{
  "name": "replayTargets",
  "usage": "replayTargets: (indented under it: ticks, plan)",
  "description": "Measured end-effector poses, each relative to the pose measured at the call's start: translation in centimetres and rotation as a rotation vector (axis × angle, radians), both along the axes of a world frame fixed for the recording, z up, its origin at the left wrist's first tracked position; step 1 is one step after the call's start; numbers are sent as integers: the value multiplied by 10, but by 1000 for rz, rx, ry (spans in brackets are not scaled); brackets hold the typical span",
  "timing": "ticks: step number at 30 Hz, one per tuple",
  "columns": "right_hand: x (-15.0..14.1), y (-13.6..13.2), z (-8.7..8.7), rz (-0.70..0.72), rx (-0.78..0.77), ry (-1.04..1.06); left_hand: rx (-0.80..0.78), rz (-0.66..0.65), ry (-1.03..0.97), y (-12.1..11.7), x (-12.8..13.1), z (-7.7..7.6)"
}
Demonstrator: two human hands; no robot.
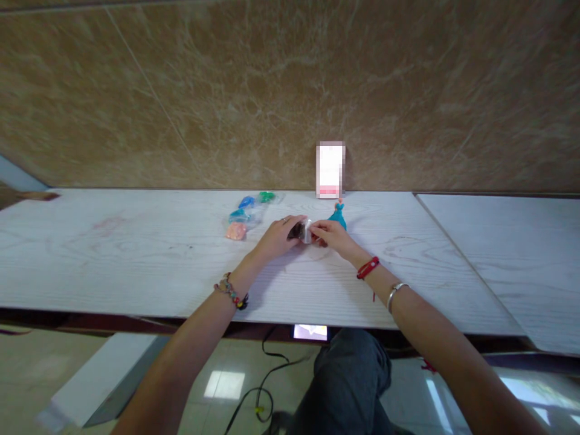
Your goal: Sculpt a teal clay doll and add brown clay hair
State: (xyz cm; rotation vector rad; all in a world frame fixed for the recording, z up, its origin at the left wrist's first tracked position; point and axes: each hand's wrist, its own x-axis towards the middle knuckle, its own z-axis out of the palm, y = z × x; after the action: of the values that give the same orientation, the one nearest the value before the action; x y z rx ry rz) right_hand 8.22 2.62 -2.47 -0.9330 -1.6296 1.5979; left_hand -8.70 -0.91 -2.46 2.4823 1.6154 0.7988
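Note:
Over the middle of the white wood-grain table (158, 260), my left hand (277, 235) is closed around a small clear plastic packet (299, 231) with something dark inside. My right hand (333, 235) pinches the packet's clear end between thumb and fingers. Just behind my right hand stands a teal figure (338, 216) with an orange bit at its top, its lower part hidden by the hand. To the left of my left hand lie several soft lumps in clear wrapping: a peach one (236, 231), a teal one (238, 215), a blue one (247, 202) and a green one (266, 196).
A phone-like panel with a bright, blurred-out screen (330, 169) leans against the brown marbled wall (226, 90) at the table's back edge. Below the front edge are a lit screen (310, 331), a black cable (258, 386) and my knee (348, 374). A seam crosses the table at right.

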Motion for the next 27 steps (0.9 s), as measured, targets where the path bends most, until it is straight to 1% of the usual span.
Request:
replayTargets:
  ticks: [4,6,9,13,20,27]
  plan:
    - [1,2,0,-10,-6,-28,3,3,39,-1,0,1]
    - [2,4,-2,-10,7,-5,2,2,51,-1,0,1]
    - [2,5,-4,-2,11,48,-5,1,41,-1,0,1]
    - [2,5,-3,-11,15,25,-13,-24,49,-1,0,1]
    - [3,5,-2,-22,35,33,2,-13,41,0,0,-1]
    - [3,4,-2,-47,7,57,-16,-16,34,0,0,-1]
